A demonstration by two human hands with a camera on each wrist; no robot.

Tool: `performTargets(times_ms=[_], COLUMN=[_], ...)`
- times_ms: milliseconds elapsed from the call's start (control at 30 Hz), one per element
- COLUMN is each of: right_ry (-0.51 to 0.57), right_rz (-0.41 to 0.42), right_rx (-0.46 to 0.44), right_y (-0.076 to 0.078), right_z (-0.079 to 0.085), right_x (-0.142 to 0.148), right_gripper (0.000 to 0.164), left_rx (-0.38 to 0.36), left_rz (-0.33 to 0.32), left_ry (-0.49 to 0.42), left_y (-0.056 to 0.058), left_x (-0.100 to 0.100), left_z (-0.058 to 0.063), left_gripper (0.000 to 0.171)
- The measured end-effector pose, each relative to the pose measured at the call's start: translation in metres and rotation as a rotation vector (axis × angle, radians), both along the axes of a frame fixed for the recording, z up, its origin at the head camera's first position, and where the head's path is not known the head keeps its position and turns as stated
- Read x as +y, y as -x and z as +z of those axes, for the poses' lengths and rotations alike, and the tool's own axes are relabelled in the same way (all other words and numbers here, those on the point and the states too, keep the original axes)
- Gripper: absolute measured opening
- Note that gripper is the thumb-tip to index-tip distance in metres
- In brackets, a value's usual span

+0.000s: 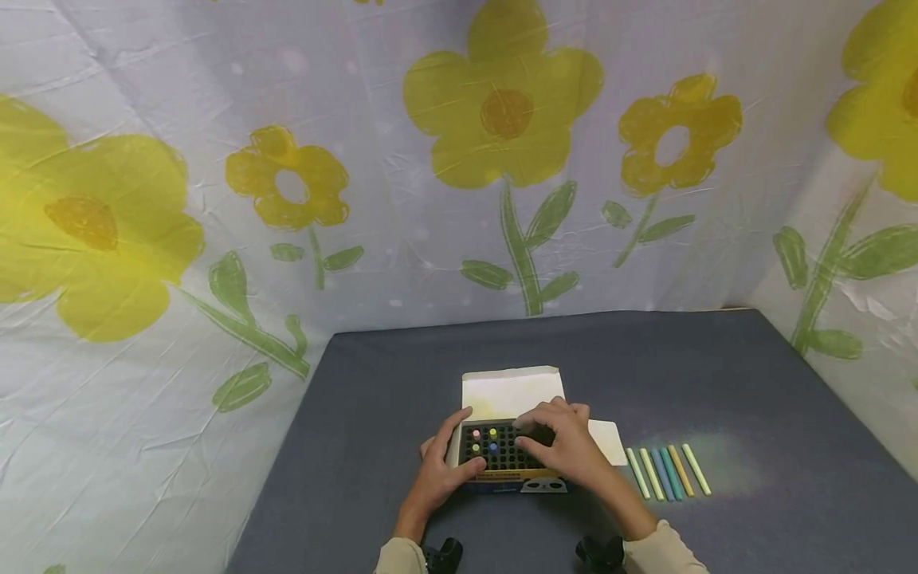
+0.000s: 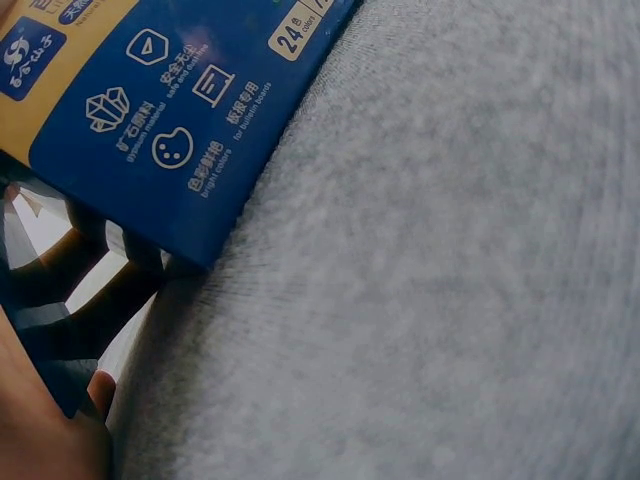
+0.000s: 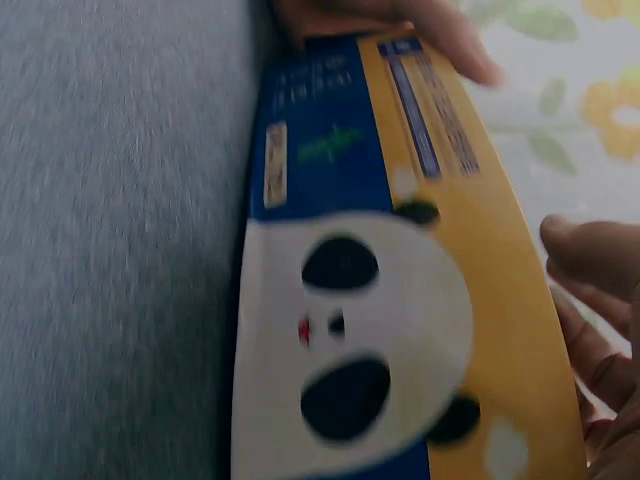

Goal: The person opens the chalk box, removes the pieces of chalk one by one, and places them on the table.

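Note:
A chalk box (image 1: 505,473) with a blue and yellow front and a panda picture stands on the table, its lid (image 1: 502,391) folded back. Its black holder (image 1: 505,461) has rows of round holes. Pink (image 1: 476,434), yellow (image 1: 492,434), green (image 1: 476,449) and blue chalk (image 1: 492,448) ends show in holes at the left. My left hand (image 1: 443,470) grips the box's left end, thumb at the front edge. Over the holes is my right hand (image 1: 566,438), thumb and forefinger bent towards each other; whether chalk is between them is unclear.
Several chalk sticks (image 1: 667,473) in pale green, yellow, blue, green and orange lie side by side right of the box. A white side flap (image 1: 607,442) sticks out from the box. A dark cloth covers the table (image 1: 387,414); a flower-printed curtain (image 1: 402,263) hangs behind.

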State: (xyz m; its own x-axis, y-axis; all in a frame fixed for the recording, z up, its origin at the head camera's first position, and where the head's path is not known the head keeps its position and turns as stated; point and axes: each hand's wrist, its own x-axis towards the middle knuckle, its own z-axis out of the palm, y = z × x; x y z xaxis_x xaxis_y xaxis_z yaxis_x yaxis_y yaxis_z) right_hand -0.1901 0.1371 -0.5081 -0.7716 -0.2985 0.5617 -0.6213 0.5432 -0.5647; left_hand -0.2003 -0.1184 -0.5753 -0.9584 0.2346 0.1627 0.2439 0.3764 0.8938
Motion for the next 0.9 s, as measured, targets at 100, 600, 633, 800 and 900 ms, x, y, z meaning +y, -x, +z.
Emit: performTargets(times_ms=[100, 600, 633, 800, 900], right_ry=[-0.062, -0.194, -0.197, -0.220, -0.229], right_rz=[-0.026, -0.097, -0.104, -0.123, -0.124], right_rx=[0.012, -0.059, -0.066, -0.068, -0.065], right_y=[-0.001, -0.004, -0.004, -0.005, -0.005], right_z=[0.001, -0.002, -0.002, -0.002, -0.002], right_x=[-0.010, -0.039, -0.040, -0.042, -0.043], right_gripper=[0.024, 0.018, 0.018, 0.017, 0.016], left_rx=[0.005, 0.015, 0.014, 0.019, 0.024], left_rz=[-0.008, -0.012, -0.012, -0.015, -0.015], left_ry=[-0.003, -0.030, -0.030, -0.025, -0.025], left_y=[0.000, 0.000, 0.000, 0.001, 0.001], left_x=[0.000, -0.001, 0.000, 0.000, -0.001], left_z=[0.000, -0.001, -0.001, -0.002, -0.003], left_gripper=[0.081, 0.082, 0.082, 0.081, 0.081])
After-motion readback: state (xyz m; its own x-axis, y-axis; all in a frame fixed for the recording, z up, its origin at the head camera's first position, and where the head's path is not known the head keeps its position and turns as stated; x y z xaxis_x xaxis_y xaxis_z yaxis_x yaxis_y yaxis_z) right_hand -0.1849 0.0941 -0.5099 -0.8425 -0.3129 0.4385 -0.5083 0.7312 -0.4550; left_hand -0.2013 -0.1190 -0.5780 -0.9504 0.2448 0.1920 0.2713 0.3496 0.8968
